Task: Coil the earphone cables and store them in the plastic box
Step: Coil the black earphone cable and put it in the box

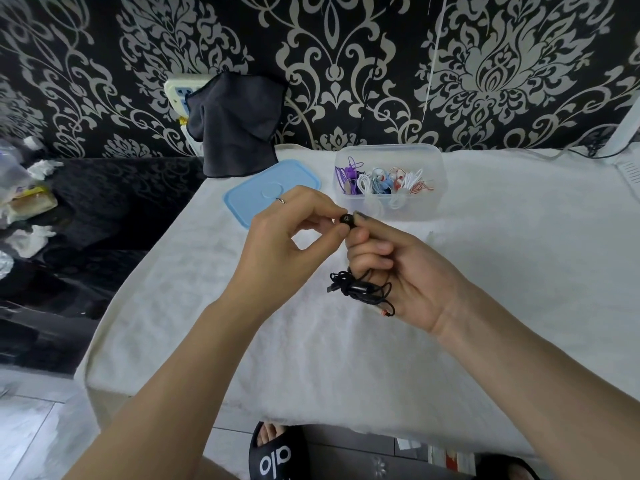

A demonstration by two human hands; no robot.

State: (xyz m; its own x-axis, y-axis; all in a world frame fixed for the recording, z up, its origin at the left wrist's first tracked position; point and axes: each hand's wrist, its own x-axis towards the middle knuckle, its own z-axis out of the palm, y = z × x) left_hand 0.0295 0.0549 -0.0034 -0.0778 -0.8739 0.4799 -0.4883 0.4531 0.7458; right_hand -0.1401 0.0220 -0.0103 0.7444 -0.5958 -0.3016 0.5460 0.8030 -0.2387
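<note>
Above the white-covered table (485,306) both hands work on a black earphone cable (360,289). My left hand (287,237) pinches its small black earbud (345,219) between thumb and forefinger. My right hand (408,271) has its fingers curled round the bundled cable, whose loops hang below the fist. A clear plastic box (389,157) stands open behind the hands, holding several coiled purple, white, blue and orange earphones. Its blue lid (252,195) lies flat to the left of the box.
A dark cloth (235,126) hangs over a wall socket at the table's back left. Left of the table a black surface carries crumpled tissues (43,168) and packets. My feet in black slippers (273,459) show below the table's front edge.
</note>
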